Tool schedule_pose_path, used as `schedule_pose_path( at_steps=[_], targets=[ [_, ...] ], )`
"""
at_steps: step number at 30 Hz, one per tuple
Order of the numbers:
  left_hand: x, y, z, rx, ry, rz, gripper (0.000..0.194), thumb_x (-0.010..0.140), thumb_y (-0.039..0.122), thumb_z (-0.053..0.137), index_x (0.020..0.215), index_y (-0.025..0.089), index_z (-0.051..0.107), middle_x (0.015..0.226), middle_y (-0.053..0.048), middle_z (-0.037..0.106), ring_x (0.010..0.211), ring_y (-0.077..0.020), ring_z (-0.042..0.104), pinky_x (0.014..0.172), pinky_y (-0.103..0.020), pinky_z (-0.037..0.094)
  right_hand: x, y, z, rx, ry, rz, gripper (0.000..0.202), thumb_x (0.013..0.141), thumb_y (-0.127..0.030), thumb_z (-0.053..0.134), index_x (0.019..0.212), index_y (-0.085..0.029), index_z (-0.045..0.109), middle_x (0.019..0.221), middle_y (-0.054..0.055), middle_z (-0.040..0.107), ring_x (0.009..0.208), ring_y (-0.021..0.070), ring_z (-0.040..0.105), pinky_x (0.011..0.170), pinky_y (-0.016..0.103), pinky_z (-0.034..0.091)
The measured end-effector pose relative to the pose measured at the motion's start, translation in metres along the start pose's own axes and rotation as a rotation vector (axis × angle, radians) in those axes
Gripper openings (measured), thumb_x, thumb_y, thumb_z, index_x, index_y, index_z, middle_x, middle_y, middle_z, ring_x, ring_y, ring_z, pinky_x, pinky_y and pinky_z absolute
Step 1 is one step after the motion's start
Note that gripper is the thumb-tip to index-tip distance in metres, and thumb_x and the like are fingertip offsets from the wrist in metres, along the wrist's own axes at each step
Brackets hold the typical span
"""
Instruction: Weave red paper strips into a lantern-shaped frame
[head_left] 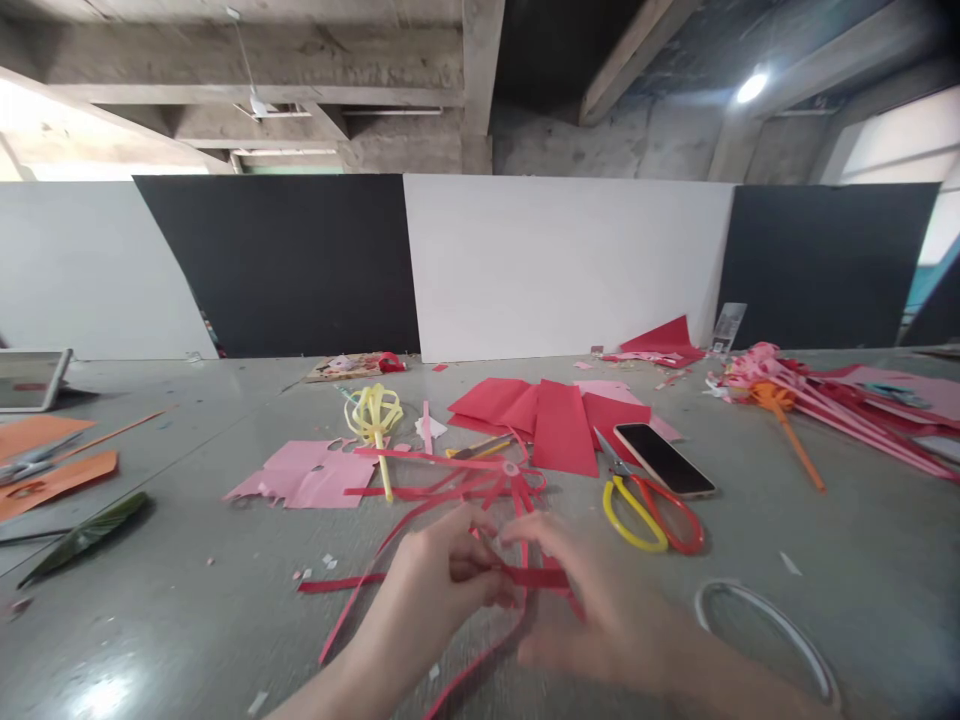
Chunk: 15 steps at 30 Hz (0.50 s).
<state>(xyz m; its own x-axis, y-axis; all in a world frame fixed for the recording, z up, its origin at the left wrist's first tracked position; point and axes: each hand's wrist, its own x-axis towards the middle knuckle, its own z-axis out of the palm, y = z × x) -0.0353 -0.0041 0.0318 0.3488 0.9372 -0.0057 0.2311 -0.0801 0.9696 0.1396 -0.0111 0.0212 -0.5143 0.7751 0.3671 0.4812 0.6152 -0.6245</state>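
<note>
Left hand (439, 575): thumb and fingers closed in a pinch on the red paper strip (546, 578).
Right hand (600, 590): motion-blurred, thumb spread from fingers; hold on strip cannot be told.
Strip axis: roughly left-right, bridging the gap between hands.
Paper-strip rosette (511, 468): centre just beyond both hands, over the table (225, 600).

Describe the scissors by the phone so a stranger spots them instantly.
On the grey table, find the dark-screened phone beyond the right hand. The scissors lie at its near left side, handles toward the camera. Their loops, one yellow and one orange-red, set them apart from the phone and red paper.
</note>
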Motion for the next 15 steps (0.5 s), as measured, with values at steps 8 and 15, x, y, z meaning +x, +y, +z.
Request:
schedule_pose_path(
  at_steps=[8,15],
  targets=[
    [-0.005,0.005,0.002,-0.018,-0.026,0.017,0.009,0.067,0.011,0.053,0.075,0.015,0.050,0.071,0.000,0.060,0.066,-0.0135,0.061,0.062,-0.024,0.046,0.005,0.003,0.002,0.331,0.063,0.303,0.009,0.075,-0.018,0.054,0.067,-0.019,0.058,0.058,-0.004,0.059,0.058,0.0100,0.056,0.055,0.019,0.042],
    [-0.002,0.009,0.004,-0.102,-0.011,-0.036,0.007,0.069,0.019,0.056,0.070,0.014,0.050,0.062,0.001,0.058,0.059,-0.0126,0.059,0.057,-0.024,0.046,0.004,-0.001,0.001,0.383,0.051,0.328,0.008,0.074,-0.021,0.054,0.073,-0.019,0.062,0.060,-0.003,0.061,0.058,0.0097,0.055,0.054,0.019,0.042]
  ],
)
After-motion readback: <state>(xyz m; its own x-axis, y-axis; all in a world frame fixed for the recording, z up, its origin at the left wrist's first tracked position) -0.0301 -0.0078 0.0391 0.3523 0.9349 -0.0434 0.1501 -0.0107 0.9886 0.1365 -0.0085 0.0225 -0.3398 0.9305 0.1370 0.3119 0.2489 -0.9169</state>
